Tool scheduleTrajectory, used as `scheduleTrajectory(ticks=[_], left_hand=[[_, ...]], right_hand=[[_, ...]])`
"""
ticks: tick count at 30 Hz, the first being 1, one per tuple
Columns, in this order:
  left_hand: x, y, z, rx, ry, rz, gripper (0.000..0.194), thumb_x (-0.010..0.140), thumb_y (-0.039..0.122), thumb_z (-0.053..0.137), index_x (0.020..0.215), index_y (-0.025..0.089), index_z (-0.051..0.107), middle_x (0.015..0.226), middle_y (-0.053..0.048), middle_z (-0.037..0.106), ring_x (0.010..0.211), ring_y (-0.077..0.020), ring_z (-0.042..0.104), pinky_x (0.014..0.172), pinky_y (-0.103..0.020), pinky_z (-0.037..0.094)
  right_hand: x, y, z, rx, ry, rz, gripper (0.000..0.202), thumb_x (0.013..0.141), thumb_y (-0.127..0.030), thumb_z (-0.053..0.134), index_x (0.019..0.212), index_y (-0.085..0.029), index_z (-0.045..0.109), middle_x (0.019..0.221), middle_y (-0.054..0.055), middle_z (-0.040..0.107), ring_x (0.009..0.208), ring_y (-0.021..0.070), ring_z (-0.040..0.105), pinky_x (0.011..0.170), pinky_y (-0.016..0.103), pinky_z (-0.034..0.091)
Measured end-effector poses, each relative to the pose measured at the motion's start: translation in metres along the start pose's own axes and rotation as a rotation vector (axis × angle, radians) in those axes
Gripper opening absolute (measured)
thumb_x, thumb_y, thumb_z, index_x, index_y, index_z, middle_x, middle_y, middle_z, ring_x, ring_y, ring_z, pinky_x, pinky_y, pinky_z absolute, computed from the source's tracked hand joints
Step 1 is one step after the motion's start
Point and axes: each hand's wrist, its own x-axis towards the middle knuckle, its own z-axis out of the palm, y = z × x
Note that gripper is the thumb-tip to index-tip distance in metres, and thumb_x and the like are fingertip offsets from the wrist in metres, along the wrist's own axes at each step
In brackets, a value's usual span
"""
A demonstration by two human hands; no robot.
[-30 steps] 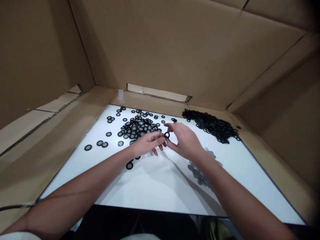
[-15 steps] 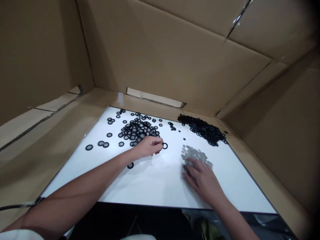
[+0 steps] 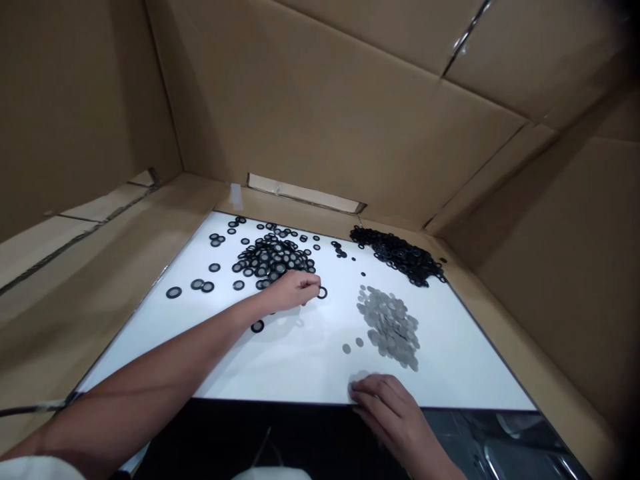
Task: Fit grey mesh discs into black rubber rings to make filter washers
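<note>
My left hand is closed in a pinch on a black ring, just in front of a heap of black rings with grey discs in them. My right hand is at the front edge of the white lit panel, its fingers together on a grey disc. A pile of loose grey discs lies beyond that hand, with two single discs to its left.
A heap of plain black rings lies at the panel's back right edge. Cardboard walls stand around the panel. Several filled rings are scattered at the left. A cable runs at the lower left.
My right hand has moved from the grey pile toward me, to the panel's front edge. The pile is now uncovered and spread nearer. My left hand has stayed nearly in place with the ring.
</note>
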Motion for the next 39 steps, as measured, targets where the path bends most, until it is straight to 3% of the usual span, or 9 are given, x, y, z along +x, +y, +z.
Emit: scheduleTrajectory(ticks=[8,12,20,26,28,31,34,36,39], left_hand=[[-0.001,-0.002,-0.001,0.012,-0.018,0.011,0.025,0.084,0.022,0.042,0.059,0.018,0.045,0.056,0.003,0.054,0.055,-0.0109,0.05,0.053,-0.02,0.036],[-0.002,-0.002,0.0,0.018,-0.032,0.009,0.026,0.084,0.024,0.043,0.059,0.018,0.046,0.055,0.003,0.053,0.053,-0.0108,0.047,0.051,-0.021,0.034],[-0.002,-0.003,-0.002,0.015,-0.032,0.002,0.025,0.085,0.025,0.043,0.061,0.019,0.044,0.056,0.003,0.051,0.054,-0.0109,0.047,0.051,-0.021,0.034],[-0.002,0.001,-0.002,0.028,-0.015,0.013,0.022,0.084,0.025,0.046,0.063,0.018,0.048,0.058,0.003,0.053,0.056,-0.011,0.047,0.053,-0.021,0.034],[-0.002,0.002,-0.003,0.034,-0.012,0.018,0.022,0.083,0.025,0.047,0.063,0.018,0.05,0.059,0.003,0.054,0.057,-0.011,0.048,0.054,-0.021,0.034],[-0.003,0.003,-0.003,0.04,-0.008,0.017,0.021,0.083,0.024,0.047,0.063,0.018,0.051,0.059,0.003,0.054,0.057,-0.0109,0.047,0.054,-0.022,0.033],[-0.003,0.003,-0.002,0.046,-0.005,0.013,0.021,0.082,0.024,0.048,0.062,0.018,0.051,0.058,0.004,0.054,0.056,-0.0109,0.046,0.053,-0.022,0.032],[-0.002,0.002,-0.002,0.048,-0.005,0.01,0.021,0.082,0.024,0.048,0.061,0.018,0.05,0.057,0.004,0.053,0.055,-0.0108,0.045,0.053,-0.022,0.032],[-0.002,0.002,-0.002,0.05,-0.006,0.005,0.022,0.081,0.024,0.049,0.061,0.018,0.052,0.056,0.003,0.055,0.055,-0.0109,0.046,0.053,-0.022,0.033]], right_hand=[[-0.009,0.007,-0.005,0.029,0.106,0.046,0.026,0.09,-0.005,0.056,0.112,-0.018,0.064,0.097,0.01,0.069,0.088,0.0212,0.065,0.074,0.033,0.055],[0.011,0.027,-0.008,-0.002,0.202,0.119,0.024,0.089,-0.007,0.058,0.108,-0.021,0.064,0.096,0.009,0.069,0.089,0.0221,0.066,0.074,0.034,0.056],[0.064,0.084,-0.023,0.087,0.253,0.487,0.011,0.092,-0.026,0.056,0.098,-0.023,0.064,0.1,0.007,0.067,0.091,0.0234,0.064,0.078,0.037,0.054],[0.086,0.088,-0.033,0.202,0.289,0.561,0.011,0.091,-0.029,0.057,0.093,-0.023,0.065,0.098,0.006,0.066,0.084,0.0208,0.062,0.071,0.033,0.051],[0.086,0.075,-0.04,0.29,0.192,0.504,0.01,0.092,-0.026,0.055,0.094,-0.023,0.065,0.098,0.006,0.066,0.086,0.0206,0.062,0.073,0.033,0.051],[0.075,0.045,-0.049,0.571,-0.149,0.362,0.012,0.093,-0.023,0.054,0.093,-0.023,0.065,0.096,0.006,0.066,0.089,0.0204,0.063,0.078,0.033,0.052],[0.059,0.02,-0.05,0.886,-0.353,0.335,0.011,0.094,-0.025,0.055,0.088,-0.022,0.064,0.091,0.006,0.065,0.084,0.0184,0.065,0.075,0.031,0.054],[0.051,0.013,-0.043,0.994,-0.396,0.372,0.012,0.094,-0.028,0.056,0.088,-0.021,0.063,0.091,0.006,0.064,0.081,0.0174,0.064,0.072,0.03,0.054],[0.049,0.018,-0.032,1.009,-0.339,0.439,0.014,0.093,-0.031,0.059,0.086,-0.02,0.063,0.09,0.006,0.062,0.082,0.0175,0.062,0.073,0.03,0.053]])
